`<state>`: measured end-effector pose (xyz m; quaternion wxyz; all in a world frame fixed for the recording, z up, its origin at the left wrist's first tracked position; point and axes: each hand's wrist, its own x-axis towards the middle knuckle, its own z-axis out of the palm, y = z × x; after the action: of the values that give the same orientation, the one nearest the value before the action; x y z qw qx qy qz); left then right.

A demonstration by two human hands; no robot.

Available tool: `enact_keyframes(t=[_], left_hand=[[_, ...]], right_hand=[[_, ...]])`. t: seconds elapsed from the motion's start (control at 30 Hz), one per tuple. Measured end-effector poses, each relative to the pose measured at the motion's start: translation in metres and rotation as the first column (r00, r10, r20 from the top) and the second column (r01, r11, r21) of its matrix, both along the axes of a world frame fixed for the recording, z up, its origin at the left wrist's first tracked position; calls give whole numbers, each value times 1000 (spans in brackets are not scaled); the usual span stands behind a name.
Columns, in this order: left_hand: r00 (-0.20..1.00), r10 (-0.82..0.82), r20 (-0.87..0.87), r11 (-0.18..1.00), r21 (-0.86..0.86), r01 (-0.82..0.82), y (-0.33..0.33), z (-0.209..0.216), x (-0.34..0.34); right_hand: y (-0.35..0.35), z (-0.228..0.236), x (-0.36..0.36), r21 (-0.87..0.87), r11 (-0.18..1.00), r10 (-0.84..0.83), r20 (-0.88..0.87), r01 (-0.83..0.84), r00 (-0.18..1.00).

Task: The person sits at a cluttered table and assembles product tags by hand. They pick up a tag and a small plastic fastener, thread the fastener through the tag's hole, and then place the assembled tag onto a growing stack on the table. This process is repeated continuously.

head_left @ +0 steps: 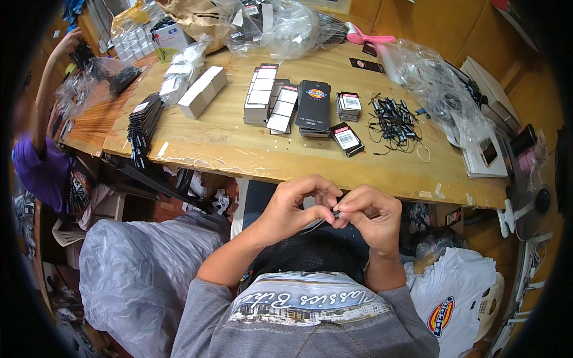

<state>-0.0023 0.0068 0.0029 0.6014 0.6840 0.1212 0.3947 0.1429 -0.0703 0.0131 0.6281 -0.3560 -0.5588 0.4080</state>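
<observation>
Left hand [307, 206] and right hand [371, 216], fingertips nearly closed, pinch small black piece (shape unclear) [336, 212] by yellowish wooden table's [209, 146] near edge, seemingly for fine control; tangled black cords [394, 123] lie on table, likely for easy reach.

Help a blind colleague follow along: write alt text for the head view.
A person's left hand and right hand pinch a small dark item beside a wooden table bearing stacked black tags, a pile of black strings and clear plastic bags.

head view | head-worn left fisheye | faces down and forward | near left grip [296, 207], right grip [377, 213]; table [212, 146] beyond
</observation>
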Motion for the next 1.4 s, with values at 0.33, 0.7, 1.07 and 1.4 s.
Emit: enact_keyframes(t=[0.33, 0.7, 1.07, 1.4], left_hand=[[976, 198, 86, 970, -163, -183, -20, -16, -10], [742, 616, -265, 782, 90, -617, 50, 27, -106], [458, 812, -361, 579, 398, -712, 160, -16, -93], [355, 858, -371, 513, 657, -553, 158, -20, -71]], right_hand=[[19, 32, -11, 75, 995, -76, 56, 72, 996], [119, 116, 7, 9, 1000, 1, 916, -21, 401], [280, 98, -42, -198, 977, -4, 360, 81, 933], [341, 46, -37, 44, 976, -208, 473, 213, 856]])
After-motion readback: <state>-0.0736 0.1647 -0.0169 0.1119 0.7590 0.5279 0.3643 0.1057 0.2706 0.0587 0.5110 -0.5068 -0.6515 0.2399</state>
